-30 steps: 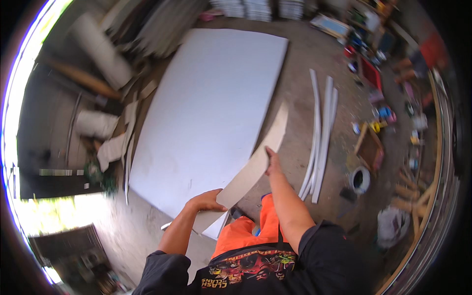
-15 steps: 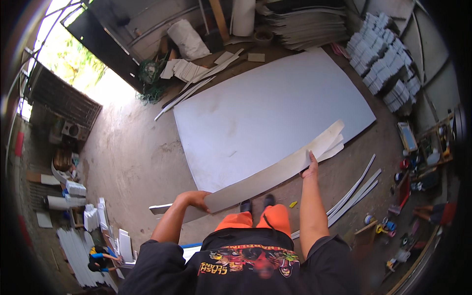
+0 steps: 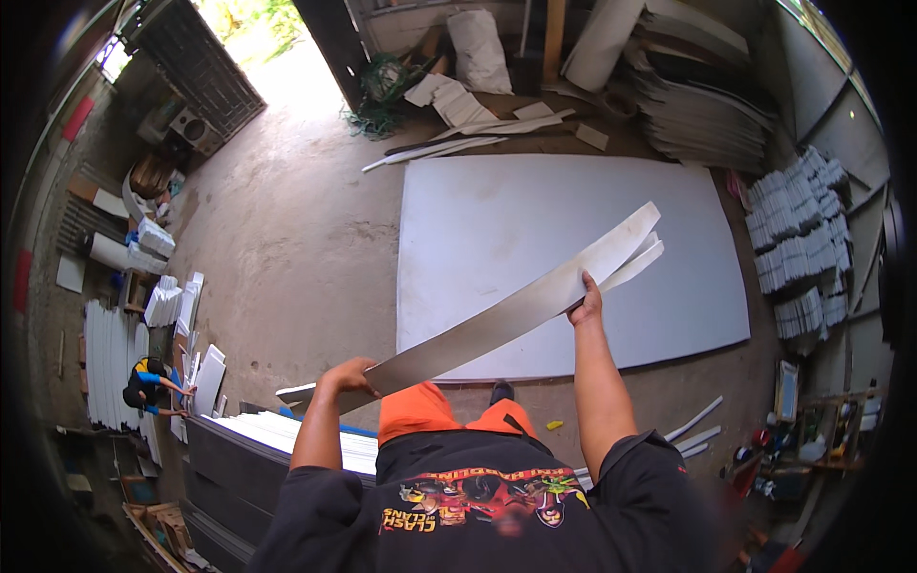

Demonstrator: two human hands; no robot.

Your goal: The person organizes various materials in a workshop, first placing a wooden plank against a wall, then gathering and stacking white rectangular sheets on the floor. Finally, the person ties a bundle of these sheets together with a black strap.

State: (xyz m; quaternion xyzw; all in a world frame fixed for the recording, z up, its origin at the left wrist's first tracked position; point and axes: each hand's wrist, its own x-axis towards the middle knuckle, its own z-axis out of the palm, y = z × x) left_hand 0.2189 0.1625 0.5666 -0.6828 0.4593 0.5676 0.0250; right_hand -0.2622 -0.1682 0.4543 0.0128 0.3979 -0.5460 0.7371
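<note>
Several long, pale strips of sheet material (image 3: 478, 325) are held together in front of my body, slanting up to the right. My left hand (image 3: 349, 376) is closed around their lower left end. Farther along, my right hand (image 3: 587, 302) grips the lower edge with the thumb laid on top. Past that hand the strips fan apart slightly at the tips. Beneath them a large white sheet (image 3: 535, 210) lies flat on the floor, with a few smudges on its surface.
A stack of white strips on a dark base (image 3: 244, 454) stands beside my left arm. Beyond it a co-worker (image 3: 151, 387) bends over white pieces. Bundled stacks (image 3: 798, 239) line the right wall. Loose offcuts (image 3: 697, 425) lie by my right side; rolled and stacked sheets (image 3: 702, 100) stand at the back.
My body has turned left, so the large sheet sits farther right in view and the dark-based stack has come in beside me. Both hands still hold the strips, which now slant more steeply.
</note>
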